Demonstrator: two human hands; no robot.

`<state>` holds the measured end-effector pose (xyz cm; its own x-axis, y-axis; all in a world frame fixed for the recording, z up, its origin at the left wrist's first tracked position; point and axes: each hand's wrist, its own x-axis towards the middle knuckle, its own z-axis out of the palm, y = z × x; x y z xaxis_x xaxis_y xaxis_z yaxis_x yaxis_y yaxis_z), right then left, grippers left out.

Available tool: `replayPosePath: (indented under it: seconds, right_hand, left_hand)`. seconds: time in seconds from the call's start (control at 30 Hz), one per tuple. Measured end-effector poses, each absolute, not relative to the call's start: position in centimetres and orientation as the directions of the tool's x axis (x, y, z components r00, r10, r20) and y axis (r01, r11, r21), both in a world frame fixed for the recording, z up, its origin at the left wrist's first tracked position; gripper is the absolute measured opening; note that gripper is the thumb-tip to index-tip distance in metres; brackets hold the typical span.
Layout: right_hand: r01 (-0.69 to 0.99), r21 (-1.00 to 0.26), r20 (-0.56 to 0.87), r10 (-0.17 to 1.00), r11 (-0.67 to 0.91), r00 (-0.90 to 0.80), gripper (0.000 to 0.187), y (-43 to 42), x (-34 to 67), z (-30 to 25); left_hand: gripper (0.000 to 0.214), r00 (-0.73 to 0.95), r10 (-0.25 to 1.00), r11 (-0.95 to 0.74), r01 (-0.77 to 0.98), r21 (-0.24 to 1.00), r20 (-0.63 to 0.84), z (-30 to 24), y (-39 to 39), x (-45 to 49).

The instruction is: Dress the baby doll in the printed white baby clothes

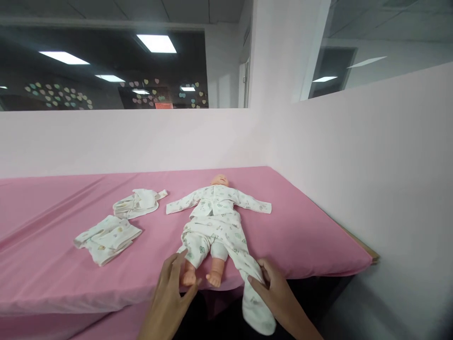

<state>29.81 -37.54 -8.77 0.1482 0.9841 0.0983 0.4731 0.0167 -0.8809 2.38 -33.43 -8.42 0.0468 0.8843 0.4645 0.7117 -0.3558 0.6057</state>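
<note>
A baby doll (220, 181) lies on its back on the pink sheet (300, 226), dressed in a white patterned top and trousers (215, 226). Its bare feet point at me near the front edge. My left hand (170, 293) holds the doll's foot on my left, thumb and fingers closed around it. My right hand (279, 293) pinches the empty trouser leg (256, 302), which hangs over the bed's edge. The other foot (214, 278) lies bare between my hands.
Two folded white patterned baby garments lie left of the doll: one (106, 238) nearer me, one (138, 203) farther back. Pink partition walls (354, 156) close the bed at the back and right. The mattress edge runs just before my hands.
</note>
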Motion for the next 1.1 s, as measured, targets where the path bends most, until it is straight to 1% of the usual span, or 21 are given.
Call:
replayPosePath:
  seconds: [0.07, 0.13, 0.17, 0.23, 0.3, 0.33, 0.37, 0.4, 0.43, 0.47, 0.53, 0.57, 0.67, 0.77, 0.83, 0.9, 0.93, 1.0, 1.03, 1.1]
  right_hand:
    - [0.444, -0.896, 0.094, 0.981, 0.009, 0.170, 0.021, -37.9, 30.0, -9.9]
    - [0.429, -0.903, 0.108, 0.976, 0.016, 0.190, 0.021, -38.3, 30.1, -10.7]
    - [0.423, -0.906, 0.113, 0.974, 0.020, 0.195, 0.021, -38.4, 30.1, -10.9]
    - [0.415, -0.909, 0.120, 0.973, 0.028, 0.197, 0.021, -38.7, 29.7, -11.1]
    - [0.421, -0.907, 0.116, 0.975, 0.026, 0.189, 0.019, -39.0, 29.1, -11.1]
    - [0.429, -0.903, 0.111, 0.977, 0.022, 0.183, 0.017, -39.2, 28.8, -11.1]
    - [0.438, -0.899, 0.108, 0.978, 0.019, 0.179, 0.015, -39.4, 28.4, -11.1]
    - [0.446, -0.895, 0.107, 0.978, 0.017, 0.177, 0.012, -39.6, 28.2, -11.2]
    - [0.455, -0.891, 0.105, 0.978, 0.013, 0.178, 0.009, -39.8, 28.0, -11.4]
    - [0.464, -0.886, 0.102, 0.979, 0.009, 0.175, 0.008, -39.9, 27.9, -11.6]
    - [0.480, -0.877, 0.090, 0.984, 0.005, 0.154, 0.013, -40.0, 28.1, -11.7]
    - [0.487, -0.873, 0.086, 0.987, 0.008, 0.138, 0.015, -40.1, 28.3, -11.7]
    - [0.488, -0.872, 0.105, 0.986, 0.030, 0.126, 0.016, -39.7, 29.3, -10.5]
    - [0.470, -0.880, 0.161, 0.973, 0.065, 0.167, 0.021, -38.7, 30.1, -8.3]
    - [0.462, -0.881, 0.212, 0.957, 0.100, 0.197, 0.021, -37.4, 30.3, -6.5]
    - [0.451, -0.878, 0.284, 0.933, 0.160, 0.221, 0.019, -35.8, 30.3, -4.6]
    - [0.439, -0.877, 0.320, 0.921, 0.198, 0.224, 0.021, -34.9, 30.2, -3.6]
    - [0.378, -0.883, 0.355, 0.922, 0.278, 0.153, 0.033, -33.1, 30.1, -1.6]
    - [0.333, -0.894, 0.344, 0.936, 0.301, 0.075, 0.036, -32.3, 30.0, -0.6]
    - [0.244, -0.926, 0.266, 0.956, 0.290, -0.127, 0.036, -30.8, 30.0, 0.9]
  left_hand:
    - [0.056, 0.094, 0.905, -0.354, 0.706, 0.613, 0.414, -7.5, -33.6, 2.3]
    - [0.061, 0.097, 0.917, -0.339, 0.699, 0.630, 0.387, -5.9, -33.3, 2.5]
    - [0.062, 0.087, 0.918, -0.334, 0.694, 0.638, 0.386, -4.8, -32.9, 2.8]
    - [0.059, 0.133, 0.910, -0.370, 0.689, 0.623, 0.394, -2.4, -31.6, 4.1]
    - [0.046, 0.289, 0.869, -0.479, 0.692, 0.540, 0.401, 0.0, -29.4, 6.2]
    - [0.043, 0.382, 0.839, -0.537, 0.698, 0.474, 0.387, 0.9, -28.0, 7.6]
    - [0.040, 0.474, 0.803, -0.591, 0.708, 0.386, 0.361, 1.6, -26.6, 8.9]
    - [0.037, 0.588, 0.751, -0.658, 0.705, 0.266, 0.301, 2.1, -25.1, 10.2]
    - [0.030, 0.638, 0.726, -0.687, 0.690, 0.227, 0.256, 2.3, -23.6, 11.4]
    - [0.024, 0.661, 0.717, -0.697, 0.685, 0.214, 0.220, 2.4, -22.3, 12.3]
    - [0.013, 0.683, 0.711, -0.703, 0.682, 0.200, 0.167, 2.2, -20.2, 13.5]
    - [0.011, 0.690, 0.709, -0.704, 0.680, 0.203, 0.148, 2.1, -19.5, 13.8]
    - [0.014, 0.702, 0.700, -0.709, 0.662, 0.241, 0.132, 2.2, -18.9, 13.4]
    - [0.014, 0.681, 0.712, -0.695, 0.645, 0.317, 0.173, 3.1, -19.5, 12.4]
    - [0.015, 0.671, 0.721, -0.675, 0.623, 0.396, 0.174, 3.9, -20.1, 11.8]
    - [0.019, 0.695, 0.707, -0.652, 0.572, 0.498, 0.129, 4.7, -20.6, 11.5]
    - [0.021, 0.719, 0.689, -0.638, 0.538, 0.551, 0.095, 5.0, -20.9, 11.4]
    - [0.024, 0.768, 0.640, -0.601, 0.477, 0.641, 0.028, 5.7, -21.4, 11.2]
    - [0.025, 0.787, 0.617, -0.577, 0.451, 0.681, 0.003, 6.0, -21.5, 11.0]
    - [0.027, 0.815, 0.579, -0.515, 0.399, 0.759, -0.036, 6.5, -21.8, 10.8]
